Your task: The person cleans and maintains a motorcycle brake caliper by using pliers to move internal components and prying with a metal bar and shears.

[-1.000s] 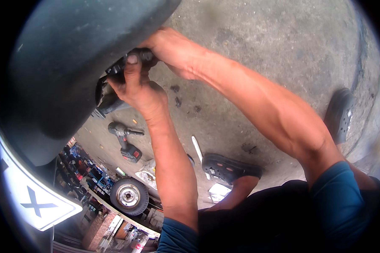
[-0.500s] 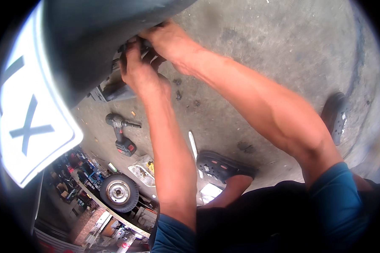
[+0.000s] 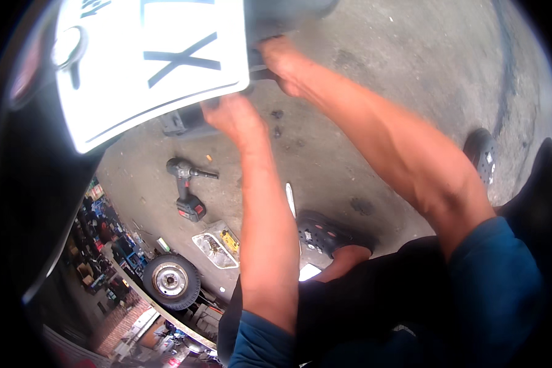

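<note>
A white number plate (image 3: 165,80) with dark characters fills the upper left, fixed to a dark vehicle body (image 3: 288,17). Below its lower corner is my left hand (image 3: 236,119), blurred, its fingers hidden by the plate's edge. Farther right, my right hand (image 3: 282,60) reaches under the dark body, and its fingertips are out of sight. Whatever either hand touches cannot be made out. A dark boxy part (image 3: 181,121) shows beneath the plate, just left of my left hand.
On the concrete floor lies a cordless impact wrench (image 3: 187,189) with a long socket. Close by sits a shallow tray (image 3: 216,246) holding small hardware and a yellow item. A wheel with tyre (image 3: 172,281) lies near a cluttered bench. My dark clog (image 3: 319,236) is at lower centre.
The view has shifted, bringing the plate across the upper left. My hands, close together at a dark part before, are now farther apart, with the left one lower.
</note>
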A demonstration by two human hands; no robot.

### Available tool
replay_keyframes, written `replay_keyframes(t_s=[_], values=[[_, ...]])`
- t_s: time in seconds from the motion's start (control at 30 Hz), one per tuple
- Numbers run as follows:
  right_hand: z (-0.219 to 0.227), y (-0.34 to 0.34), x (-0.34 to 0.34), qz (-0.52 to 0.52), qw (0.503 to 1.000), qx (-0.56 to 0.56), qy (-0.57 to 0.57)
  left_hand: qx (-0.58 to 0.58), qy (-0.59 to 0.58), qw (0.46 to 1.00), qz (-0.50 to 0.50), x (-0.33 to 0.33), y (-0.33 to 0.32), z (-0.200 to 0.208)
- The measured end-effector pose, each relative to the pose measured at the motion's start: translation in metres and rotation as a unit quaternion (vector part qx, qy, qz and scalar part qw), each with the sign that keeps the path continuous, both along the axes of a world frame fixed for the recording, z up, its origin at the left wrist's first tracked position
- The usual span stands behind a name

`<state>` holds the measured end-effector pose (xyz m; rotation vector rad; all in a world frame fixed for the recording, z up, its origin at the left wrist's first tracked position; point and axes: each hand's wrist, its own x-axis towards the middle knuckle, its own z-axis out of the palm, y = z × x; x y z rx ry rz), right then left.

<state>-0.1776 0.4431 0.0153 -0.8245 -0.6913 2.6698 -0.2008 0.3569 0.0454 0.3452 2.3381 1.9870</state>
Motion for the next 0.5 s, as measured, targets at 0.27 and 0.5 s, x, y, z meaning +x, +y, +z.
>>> replay_keyframes(t_s=[0.27,0.5], values=[[-0.027,-0.008,-0.006,-0.015,0.998,0.059,-0.021,0.052,0.099,0.956,0.273,-0.006,-0.039,0.042],[-0.057,-0.001,-0.001,0.005,0.999,0.042,-0.017,0.198,-0.026,0.943,0.265,-0.042,-0.051,0.102]])
